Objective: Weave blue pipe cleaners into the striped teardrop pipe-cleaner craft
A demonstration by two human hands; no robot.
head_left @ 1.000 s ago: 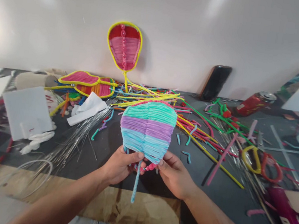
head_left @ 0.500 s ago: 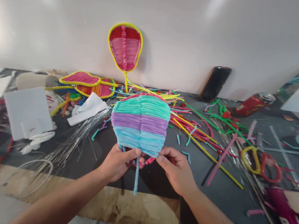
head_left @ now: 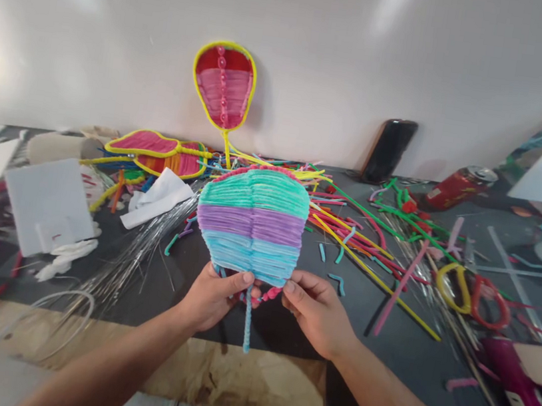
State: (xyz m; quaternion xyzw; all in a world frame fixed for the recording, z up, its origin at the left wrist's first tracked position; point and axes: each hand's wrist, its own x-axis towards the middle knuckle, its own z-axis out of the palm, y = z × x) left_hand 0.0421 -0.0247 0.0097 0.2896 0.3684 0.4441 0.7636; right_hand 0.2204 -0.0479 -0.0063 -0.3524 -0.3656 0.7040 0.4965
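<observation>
I hold up a woven pipe-cleaner fan (head_left: 251, 223) with teal, purple and light-blue bands and a pink rim. My left hand (head_left: 213, 297) pinches its lower left edge. At the lower right edge, my right hand (head_left: 317, 310) grips the pink rim. A light-blue twisted stem (head_left: 247, 320) hangs down between my hands. A similar red and pink fan with a yellow rim (head_left: 224, 85) leans upright against the white wall behind. Another pink and yellow one (head_left: 157, 149) lies flat on the dark table.
Loose coloured pipe cleaners (head_left: 372, 237) are strewn over the table's right half. A black phone (head_left: 389, 150) leans on the wall beside a red can (head_left: 459, 187). Silver wires (head_left: 144, 246), white tissue (head_left: 158, 195), a white board (head_left: 49, 204) and a magenta glue gun (head_left: 520, 386) lie around.
The fan has shifted left and slightly up, and turned more squarely toward me. Both hands kept their hold at its lower edge.
</observation>
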